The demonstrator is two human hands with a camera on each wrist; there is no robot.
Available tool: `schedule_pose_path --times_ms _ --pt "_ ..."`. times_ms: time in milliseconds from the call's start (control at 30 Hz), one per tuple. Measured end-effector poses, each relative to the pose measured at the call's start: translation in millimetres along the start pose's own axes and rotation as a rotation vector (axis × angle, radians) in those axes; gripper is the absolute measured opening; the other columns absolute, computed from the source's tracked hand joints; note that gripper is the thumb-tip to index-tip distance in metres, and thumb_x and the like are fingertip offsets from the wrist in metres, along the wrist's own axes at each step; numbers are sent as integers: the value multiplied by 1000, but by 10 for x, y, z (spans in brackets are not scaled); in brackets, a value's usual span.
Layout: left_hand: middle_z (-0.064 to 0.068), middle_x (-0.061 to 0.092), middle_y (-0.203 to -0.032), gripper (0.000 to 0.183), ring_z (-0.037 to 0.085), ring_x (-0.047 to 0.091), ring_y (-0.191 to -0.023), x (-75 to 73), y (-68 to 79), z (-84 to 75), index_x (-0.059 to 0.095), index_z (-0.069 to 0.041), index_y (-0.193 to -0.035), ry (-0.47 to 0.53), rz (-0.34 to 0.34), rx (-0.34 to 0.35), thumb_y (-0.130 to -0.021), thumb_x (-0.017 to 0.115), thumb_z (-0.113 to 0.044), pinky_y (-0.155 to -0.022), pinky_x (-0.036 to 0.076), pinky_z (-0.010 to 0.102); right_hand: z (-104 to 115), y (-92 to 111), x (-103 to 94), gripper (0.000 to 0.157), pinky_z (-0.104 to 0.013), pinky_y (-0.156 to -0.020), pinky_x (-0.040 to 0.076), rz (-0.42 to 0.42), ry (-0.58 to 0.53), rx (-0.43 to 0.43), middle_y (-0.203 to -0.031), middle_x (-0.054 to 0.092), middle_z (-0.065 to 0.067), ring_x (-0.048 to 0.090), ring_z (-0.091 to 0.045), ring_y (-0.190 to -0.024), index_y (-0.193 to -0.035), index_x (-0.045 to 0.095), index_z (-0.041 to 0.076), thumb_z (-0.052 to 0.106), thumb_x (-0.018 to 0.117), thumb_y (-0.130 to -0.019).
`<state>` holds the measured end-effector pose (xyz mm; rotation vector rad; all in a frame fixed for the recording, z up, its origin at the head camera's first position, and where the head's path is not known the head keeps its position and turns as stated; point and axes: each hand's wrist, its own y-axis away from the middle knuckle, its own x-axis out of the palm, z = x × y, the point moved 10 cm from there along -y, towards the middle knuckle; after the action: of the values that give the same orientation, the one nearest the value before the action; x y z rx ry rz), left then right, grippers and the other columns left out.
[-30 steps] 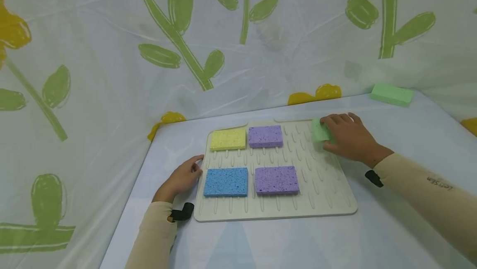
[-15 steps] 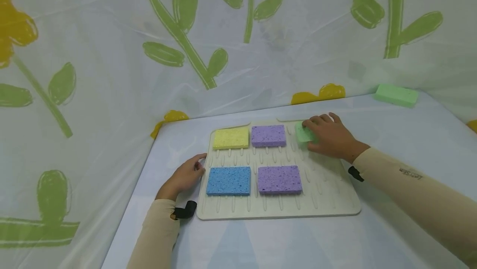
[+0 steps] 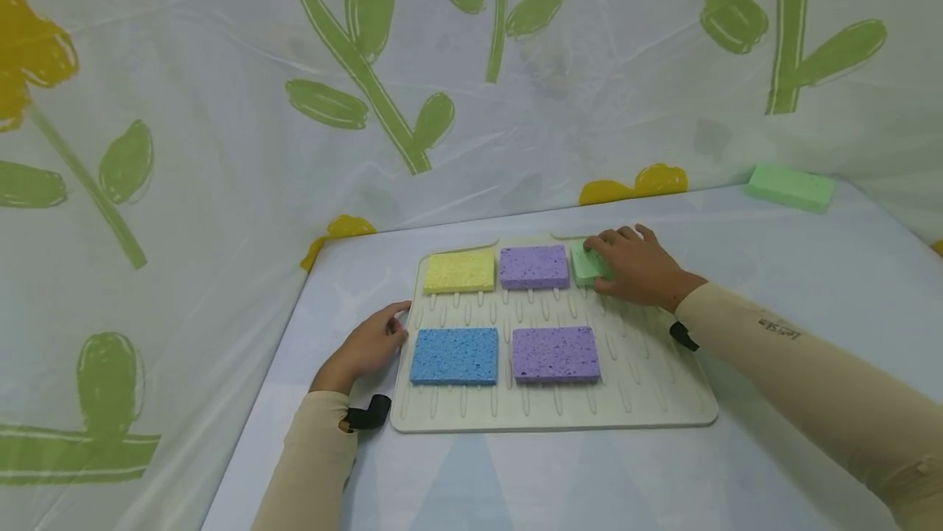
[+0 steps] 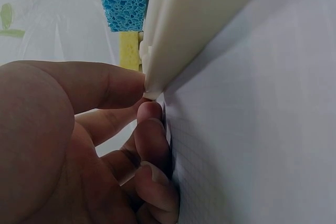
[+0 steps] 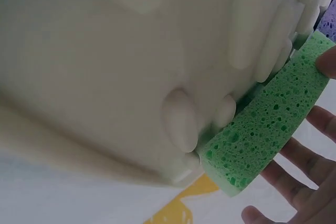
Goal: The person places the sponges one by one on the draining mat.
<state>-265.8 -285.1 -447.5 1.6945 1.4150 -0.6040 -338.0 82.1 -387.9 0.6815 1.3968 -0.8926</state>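
Note:
In the head view my right hand [image 3: 639, 267] holds a pale green sponge [image 3: 585, 263] at the back of a cream drying mat [image 3: 656, 400]. The right wrist view shows this green sponge [image 5: 262, 124] low against the mat's ridges, with a fingertip on its near end and other fingers along its outer side. A purple sponge [image 3: 534, 267] sits just left of it, and a yellow sponge [image 3: 460, 272] farther left. In front lie a blue sponge [image 3: 454, 356] and another purple sponge [image 3: 556, 354]. My left hand [image 3: 368, 344] touches the mat's left edge with thumb and fingertips.
Another green sponge [image 3: 791, 189] lies on the white table [image 3: 589, 482] at the back right, off the mat. Behind the table hangs a white sheet [image 3: 243, 105] printed with flowers.
My right hand has slid leftward with the green sponge, bringing it close beside the back purple sponge. The left hand stays at the mat's edge, and the view has shifted slightly.

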Motion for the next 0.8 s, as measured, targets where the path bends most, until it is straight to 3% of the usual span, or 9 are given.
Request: schedule_pose_path --times_ms 400,633,800 --pt "7 57 -105 54 19 52 -87 -12 9 -26 40 -16 -153 6 -1 1 -101 52 -18 -71 42 31 -19 -24 69 51 -71 -109 26 52 -24 14 -140 54 -21 48 -46 -130 -137 53 9 30 66 -92" --pt "7 57 -105 53 18 53 -86 -17 -12 -21 41 -17 -153 3 -9 12 -101 52 -18 -70 42 31 -23 -17 59 53 -64 -104 38 78 -50 18 -143 50 -23 47 -45 -131 -139 51 6 29 64 -94" --pt "7 57 -105 53 19 52 -86 -10 9 -17 40 -16 -153 7 2 9 -101 52 -18 -70 42 31 -8 -14 68 51 -64 -104 39 96 -74 7 -143 50 -24 47 -46 -132 -140 50 5 27 61 -95"
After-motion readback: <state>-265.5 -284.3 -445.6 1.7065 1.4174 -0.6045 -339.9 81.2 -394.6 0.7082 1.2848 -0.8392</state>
